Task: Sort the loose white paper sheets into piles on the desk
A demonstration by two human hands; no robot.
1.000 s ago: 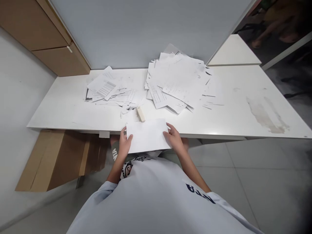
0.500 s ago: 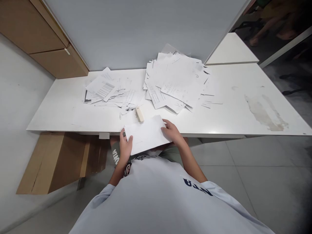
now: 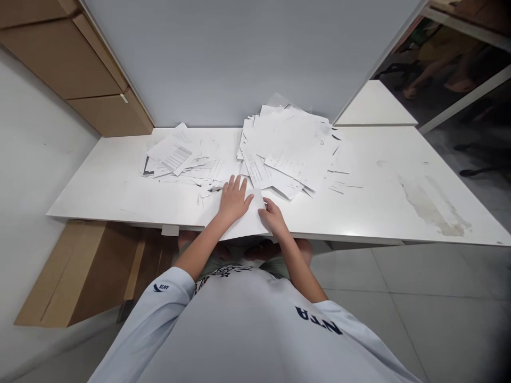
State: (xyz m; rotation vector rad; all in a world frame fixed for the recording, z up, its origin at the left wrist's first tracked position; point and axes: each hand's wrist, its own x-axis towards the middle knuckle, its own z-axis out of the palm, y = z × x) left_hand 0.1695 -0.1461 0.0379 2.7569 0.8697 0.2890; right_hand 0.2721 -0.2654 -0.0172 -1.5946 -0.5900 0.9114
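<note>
A white sheet of paper (image 3: 251, 226) lies at the near edge of the white table (image 3: 379, 213), partly over the edge. My left hand (image 3: 233, 199) rests flat on it with fingers stretched out toward the paper piles. My right hand (image 3: 271, 215) holds the sheet's right part, thumb on top, fingers curled at its edge. The small beige block seen earlier is hidden under my left hand.
A large loose pile of printed sheets (image 3: 289, 146) sits at the back middle, a smaller scattered pile (image 3: 179, 157) to its left. Cardboard boxes (image 3: 85, 266) stand under the table's left side. A stained patch (image 3: 433, 205) marks the table's right part.
My left hand let go of the sheet's left edge and moved forward, laying flat on the sheet. The sheet went down onto the table. The right hand stays on it.
</note>
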